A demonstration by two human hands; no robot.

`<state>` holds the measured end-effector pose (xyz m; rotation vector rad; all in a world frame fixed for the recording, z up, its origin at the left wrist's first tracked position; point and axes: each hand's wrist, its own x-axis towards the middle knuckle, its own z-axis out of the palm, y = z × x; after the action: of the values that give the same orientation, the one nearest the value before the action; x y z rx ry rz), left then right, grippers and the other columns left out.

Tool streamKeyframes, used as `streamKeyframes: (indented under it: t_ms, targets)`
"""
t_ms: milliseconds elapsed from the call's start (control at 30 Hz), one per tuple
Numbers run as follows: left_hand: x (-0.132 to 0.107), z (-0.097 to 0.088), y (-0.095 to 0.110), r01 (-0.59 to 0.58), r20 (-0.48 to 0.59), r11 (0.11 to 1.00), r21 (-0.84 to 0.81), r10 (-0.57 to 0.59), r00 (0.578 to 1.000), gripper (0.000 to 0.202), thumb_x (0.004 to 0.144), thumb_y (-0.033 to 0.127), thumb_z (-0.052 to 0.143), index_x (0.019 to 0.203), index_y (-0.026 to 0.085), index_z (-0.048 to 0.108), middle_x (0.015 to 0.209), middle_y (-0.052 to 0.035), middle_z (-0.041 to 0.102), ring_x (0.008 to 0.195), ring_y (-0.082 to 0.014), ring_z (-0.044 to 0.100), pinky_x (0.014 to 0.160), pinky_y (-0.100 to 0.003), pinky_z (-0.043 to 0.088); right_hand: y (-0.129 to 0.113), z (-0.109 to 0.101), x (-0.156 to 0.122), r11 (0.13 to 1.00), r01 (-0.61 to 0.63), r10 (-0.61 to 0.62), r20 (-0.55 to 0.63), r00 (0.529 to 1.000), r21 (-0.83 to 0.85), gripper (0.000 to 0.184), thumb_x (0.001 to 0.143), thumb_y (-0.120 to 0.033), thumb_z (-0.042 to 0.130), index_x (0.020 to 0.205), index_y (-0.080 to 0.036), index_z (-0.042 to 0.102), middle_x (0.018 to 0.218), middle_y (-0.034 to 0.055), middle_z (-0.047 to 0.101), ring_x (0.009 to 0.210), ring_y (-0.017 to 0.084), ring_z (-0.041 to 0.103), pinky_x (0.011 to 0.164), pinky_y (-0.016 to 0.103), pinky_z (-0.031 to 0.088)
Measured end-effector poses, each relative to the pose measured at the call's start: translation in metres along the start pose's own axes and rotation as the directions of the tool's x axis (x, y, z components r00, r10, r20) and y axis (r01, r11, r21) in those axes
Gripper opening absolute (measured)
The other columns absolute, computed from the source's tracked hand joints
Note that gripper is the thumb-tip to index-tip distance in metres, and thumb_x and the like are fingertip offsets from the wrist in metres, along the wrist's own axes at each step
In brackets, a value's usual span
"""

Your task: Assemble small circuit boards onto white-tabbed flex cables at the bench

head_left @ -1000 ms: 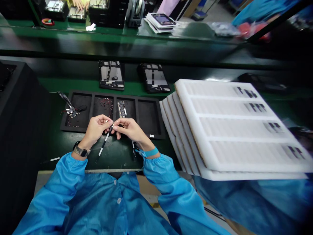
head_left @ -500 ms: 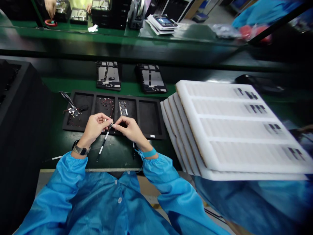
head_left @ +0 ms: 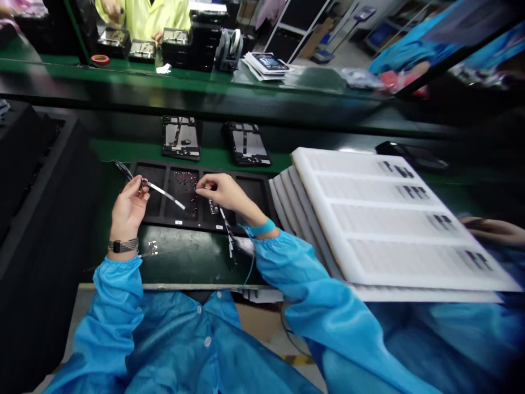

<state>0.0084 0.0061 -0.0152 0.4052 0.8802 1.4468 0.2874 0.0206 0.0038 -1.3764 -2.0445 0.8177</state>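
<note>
My left hand [head_left: 129, 207] is closed on one end of a thin black flex strip with white patches [head_left: 164, 193], held over the left part of a black compartment tray [head_left: 266, 203]. My right hand [head_left: 223, 192] reaches over the tray's middle compartments with fingertips pinched together at a pile of small red-and-black parts [head_left: 184, 179]; what it pinches is too small to make out. A small circuit board [head_left: 213, 207] lies in the tray under that hand. Both arms wear blue sleeves.
A stack of white foam trays [head_left: 394, 219] lies to the right. Two open device frames [head_left: 180, 137] [head_left: 246, 143] sit on the green belt behind. A black bin [head_left: 36, 180] stands at the left. A person in yellow [head_left: 143, 16] works across the line.
My hands have parted. The left one carried the strip up and to the left; the right one went forward into the tray. The view has tilted up.
</note>
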Motion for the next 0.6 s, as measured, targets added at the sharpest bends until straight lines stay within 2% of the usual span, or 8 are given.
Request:
streamKeyframes:
  t_ms: [67, 167, 233, 300, 400, 600]
  targets:
    - [0.002, -0.003, 0.003, 0.005, -0.016, 0.999, -0.039, -0.005, 1.0, 0.011, 0.085, 0.008, 0.077, 0.088, 0.018, 0.076, 0.086, -0.0032, 0.075, 0.072, -0.0084, 0.067, 0.063, -0.017, 0.053, -0.005, 0.011, 0.027, 0.994, -0.01, 0.014, 0.039, 0.999, -0.112, 0.01, 0.089, -0.019, 0.074, 0.097, -0.017, 0.079, 0.082, 0.0021, 0.075, 0.077, 0.018, 0.066, 0.077, 0.029, 0.045]
    - [0.003, -0.005, 0.004, -0.003, -0.026, 0.996, -0.092, 0.001, 1.0, 0.013, 0.087, 0.006, 0.074, 0.089, 0.018, 0.076, 0.086, -0.0025, 0.075, 0.072, -0.0073, 0.069, 0.067, -0.016, 0.055, -0.013, 0.032, 0.062, 0.956, -0.047, 0.078, 0.095, 0.992, -0.288, 0.024, 0.09, -0.015, 0.073, 0.113, -0.019, 0.08, 0.103, 0.0063, 0.081, 0.096, 0.023, 0.071, 0.088, 0.031, 0.049]
    - [0.005, -0.007, 0.004, -0.023, -0.039, 0.991, -0.128, 0.018, 0.999, 0.013, 0.088, 0.005, 0.072, 0.088, 0.017, 0.075, 0.084, -0.0022, 0.075, 0.071, -0.0066, 0.068, 0.066, -0.016, 0.054, -0.018, 0.045, 0.075, 0.91, -0.119, 0.161, 0.072, 0.984, -0.398, 0.029, 0.093, -0.016, 0.071, 0.121, -0.021, 0.078, 0.116, 0.0097, 0.08, 0.109, 0.027, 0.072, 0.094, 0.033, 0.051]
    - [0.007, -0.009, 0.003, -0.041, -0.058, 0.987, -0.158, 0.032, 0.998, 0.013, 0.087, 0.005, 0.072, 0.086, 0.017, 0.073, 0.082, -0.0018, 0.075, 0.069, -0.0061, 0.068, 0.064, -0.015, 0.053, -0.02, 0.056, 0.082, 0.865, -0.21, 0.236, -0.001, 0.972, -0.456, 0.027, 0.097, -0.019, 0.068, 0.123, -0.019, 0.076, 0.124, 0.0157, 0.078, 0.116, 0.032, 0.071, 0.097, 0.038, 0.052]
    - [0.011, -0.013, 0.001, -0.054, -0.054, 0.989, -0.136, 0.048, 0.997, 0.011, 0.085, 0.006, 0.075, 0.085, 0.017, 0.072, 0.08, -0.0007, 0.074, 0.068, -0.0058, 0.067, 0.065, -0.016, 0.052, -0.02, 0.066, 0.085, 0.841, -0.282, 0.286, -0.062, 0.956, -0.462, 0.023, 0.101, -0.025, 0.065, 0.117, -0.014, 0.076, 0.124, 0.0227, 0.076, 0.118, 0.037, 0.07, 0.096, 0.043, 0.053]
    - [0.013, -0.016, -0.003, -0.043, -0.036, 0.991, -0.124, 0.039, 0.999, 0.013, 0.082, 0.009, 0.078, 0.087, 0.018, 0.071, 0.082, -0.0008, 0.074, 0.07, -0.0073, 0.068, 0.067, -0.018, 0.052, -0.019, 0.072, 0.09, 0.854, -0.306, 0.312, -0.057, 0.948, -0.42, 0.012, 0.1, -0.02, 0.065, 0.1, -0.017, 0.077, 0.112, 0.0169, 0.081, 0.11, 0.032, 0.075, 0.089, 0.036, 0.053]
